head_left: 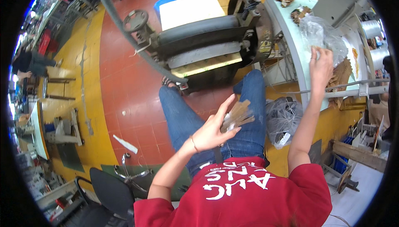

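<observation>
My left hand [216, 129] is above my lap, thumb and fingers around a bundle of thin brown strips [238, 116] that fans out to the right. Their material is hard to tell. My right hand [322, 66] reaches out over a pale table [286, 23] on the right. Its fingers are curled together at the edge of a clear plastic bag [314, 31]; what they pinch, if anything, is hidden. More brown pieces [343, 75] lie beside that hand, under the wrist side.
Before my knees stands a roller machine [199, 33] with a handwheel [136, 20] and a yellowish board [208, 65]. A grey hose [120, 25] crosses at its left. A filled plastic bag [284, 121] sits on the floor by my right leg. A black chair [110, 189] is at lower left.
</observation>
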`<move>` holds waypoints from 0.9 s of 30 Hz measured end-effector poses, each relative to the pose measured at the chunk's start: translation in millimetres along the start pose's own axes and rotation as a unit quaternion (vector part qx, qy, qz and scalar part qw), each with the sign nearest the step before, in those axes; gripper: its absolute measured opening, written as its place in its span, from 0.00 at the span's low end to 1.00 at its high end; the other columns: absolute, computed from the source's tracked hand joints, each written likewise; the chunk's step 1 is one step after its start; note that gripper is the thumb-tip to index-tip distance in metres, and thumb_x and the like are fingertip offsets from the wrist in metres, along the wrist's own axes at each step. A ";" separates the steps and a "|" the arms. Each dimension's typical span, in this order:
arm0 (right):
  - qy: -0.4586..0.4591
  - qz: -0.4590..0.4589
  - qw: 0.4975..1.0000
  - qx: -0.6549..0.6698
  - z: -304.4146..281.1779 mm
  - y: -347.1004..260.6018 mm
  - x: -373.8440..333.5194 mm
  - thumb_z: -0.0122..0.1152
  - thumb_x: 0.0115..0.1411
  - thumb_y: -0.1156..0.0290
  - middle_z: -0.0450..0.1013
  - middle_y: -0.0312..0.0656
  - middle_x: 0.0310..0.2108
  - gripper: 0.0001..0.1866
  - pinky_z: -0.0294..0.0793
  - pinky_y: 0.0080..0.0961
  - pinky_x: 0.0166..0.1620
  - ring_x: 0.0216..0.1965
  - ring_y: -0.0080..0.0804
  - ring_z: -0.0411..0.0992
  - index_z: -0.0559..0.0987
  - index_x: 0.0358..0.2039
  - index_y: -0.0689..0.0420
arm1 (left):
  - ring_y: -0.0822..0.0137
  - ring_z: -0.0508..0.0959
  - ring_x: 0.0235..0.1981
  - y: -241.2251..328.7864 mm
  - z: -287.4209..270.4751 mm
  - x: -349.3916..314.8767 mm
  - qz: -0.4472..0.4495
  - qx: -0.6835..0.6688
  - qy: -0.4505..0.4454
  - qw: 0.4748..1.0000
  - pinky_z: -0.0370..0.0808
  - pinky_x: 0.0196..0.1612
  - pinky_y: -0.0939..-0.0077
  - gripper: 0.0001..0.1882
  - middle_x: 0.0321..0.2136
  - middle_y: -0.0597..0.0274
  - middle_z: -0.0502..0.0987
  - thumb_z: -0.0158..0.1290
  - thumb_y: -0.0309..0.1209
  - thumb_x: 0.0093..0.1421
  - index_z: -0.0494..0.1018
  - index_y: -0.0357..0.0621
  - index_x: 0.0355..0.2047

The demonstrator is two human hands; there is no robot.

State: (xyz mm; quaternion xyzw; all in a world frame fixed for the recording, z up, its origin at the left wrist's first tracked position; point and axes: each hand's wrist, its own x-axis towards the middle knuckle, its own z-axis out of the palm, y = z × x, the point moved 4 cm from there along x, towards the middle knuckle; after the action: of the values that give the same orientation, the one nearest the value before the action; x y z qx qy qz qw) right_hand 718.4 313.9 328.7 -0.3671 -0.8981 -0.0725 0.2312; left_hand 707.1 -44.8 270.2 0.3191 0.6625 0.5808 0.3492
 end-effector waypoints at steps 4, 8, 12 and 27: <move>0.005 -0.018 0.995 -0.100 20.1 27.7 21.4 0.57 0.58 0.57 0.69 0.50 0.48 0.21 0.68 0.38 0.51 0.50 0.46 0.68 0.75 0.49 0.52 | 0.75 0.74 0.26 -14.9 -4.5 -0.2 -0.116 -0.291 -0.108 0.943 0.73 0.31 0.81 0.24 0.30 0.61 0.75 0.57 0.35 0.58 0.63 0.39 0.51; 0.010 0.033 0.993 -0.114 19.8 34.3 14.1 0.60 0.54 0.54 0.66 0.48 0.53 0.27 0.63 0.46 0.54 0.55 0.44 0.64 0.72 0.54 0.47 | 0.74 0.75 0.25 -19.4 -12.4 -3.0 -0.101 -0.376 -0.151 0.909 0.74 0.28 0.79 0.15 0.29 0.58 0.76 0.55 0.37 0.59 0.69 0.37 0.38; 0.091 0.031 0.994 -0.053 -3.1 20.8 8.3 0.65 0.46 0.53 0.65 0.46 0.53 0.33 0.58 0.52 0.56 0.57 0.46 0.61 0.70 0.55 0.44 | 0.73 0.76 0.25 -20.9 -13.7 -2.8 -0.115 -0.369 -0.171 0.906 0.75 0.28 0.79 0.16 0.30 0.58 0.76 0.55 0.37 0.60 0.68 0.37 0.40; -0.455 -0.272 0.643 0.553 -13.1 -144.8 -163.4 0.62 0.50 0.45 0.72 0.48 0.43 0.40 0.69 0.31 0.49 0.45 0.37 0.72 0.68 0.56 0.59 | 0.67 0.80 0.35 -39.1 4.7 14.0 -0.211 -0.259 -0.246 0.910 0.79 0.37 0.76 0.26 0.36 0.54 0.77 0.53 0.40 0.62 0.60 0.34 0.52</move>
State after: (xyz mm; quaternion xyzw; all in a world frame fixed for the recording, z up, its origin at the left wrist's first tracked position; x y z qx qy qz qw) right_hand 724.7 103.4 269.4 0.1030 -0.8223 0.5543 -0.0770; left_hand 702.6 -35.4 229.8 0.2031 0.4333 0.5480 0.6861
